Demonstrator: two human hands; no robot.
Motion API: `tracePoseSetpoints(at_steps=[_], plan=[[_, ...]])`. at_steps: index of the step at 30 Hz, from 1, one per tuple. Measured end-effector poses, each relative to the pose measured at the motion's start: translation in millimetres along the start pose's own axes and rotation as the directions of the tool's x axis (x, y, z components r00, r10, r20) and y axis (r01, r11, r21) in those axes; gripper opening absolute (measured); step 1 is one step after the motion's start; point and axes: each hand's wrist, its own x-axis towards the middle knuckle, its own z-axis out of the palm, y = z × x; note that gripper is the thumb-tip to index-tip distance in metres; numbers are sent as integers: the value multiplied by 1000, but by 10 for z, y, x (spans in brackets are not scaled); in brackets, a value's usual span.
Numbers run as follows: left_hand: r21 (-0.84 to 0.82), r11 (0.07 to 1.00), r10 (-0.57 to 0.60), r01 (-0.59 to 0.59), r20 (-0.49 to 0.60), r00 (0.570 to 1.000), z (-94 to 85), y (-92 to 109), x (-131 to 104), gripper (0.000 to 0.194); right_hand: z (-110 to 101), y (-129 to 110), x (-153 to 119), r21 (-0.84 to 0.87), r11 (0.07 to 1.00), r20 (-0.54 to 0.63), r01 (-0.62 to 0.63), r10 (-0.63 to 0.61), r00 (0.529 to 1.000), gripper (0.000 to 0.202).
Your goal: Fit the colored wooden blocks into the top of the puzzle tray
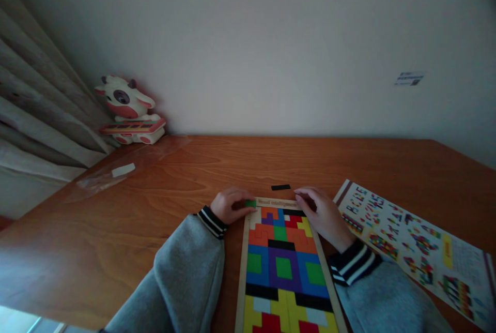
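A wooden puzzle board (242, 291) full of coloured block pieces lies in front of me, its long side pointing away. At its far left corner my left hand (232, 206) pinches a small green piece (251, 203) between thumb and fingers. My right hand (314, 208) rests at the far right corner of the board, thumb and fingers apart, with nothing seen between them. Just beyond the board's far edge a black strip piece (281, 187) lies on the table.
A printed pattern sheet (411, 240) lies on the wooden table (186, 167) at the right. At the back left stands a cow toy with a keyboard (132, 110), near clear plastic wrap with a white label (123, 170). A curtain (34, 100) hangs at the left.
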Motion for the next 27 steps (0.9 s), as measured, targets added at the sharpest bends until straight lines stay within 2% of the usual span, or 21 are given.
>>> tracePoseSetpoints(at_steps=[5, 8, 11, 17, 21, 24, 27], plan=[[56, 998, 24, -24, 12, 1000, 46, 1, -1, 26, -8, -9, 127, 42, 999, -5, 20, -20, 1000, 22], [98, 995, 3, 0, -31, 999, 39, 0, -1, 22, -68, -59, 114, 87, 996, 78, 25, -32, 996, 20], [109, 994, 19, -16, -29, 999, 38, 2, -1, 21, -127, -150, 63, 90, 995, 147, 50, -63, 987, 18], [155, 988, -13, 20, -46, 999, 21, -1, 7, 19, -156, -353, 41, 55, 989, 133, 135, -141, 981, 15], [166, 985, -44, 53, -52, 998, 10, -2, 8, 18, -203, -417, -19, 51, 961, 167, 270, -275, 947, 22], [168, 984, -49, 55, -38, 998, 17, -4, 3, 19, -239, -428, -72, 33, 922, 236, 386, -382, 893, 35], [153, 985, -71, 74, -22, 997, 23, -7, 0, 19, -239, -451, -90, 19, 900, 311, 436, -419, 853, 40]])
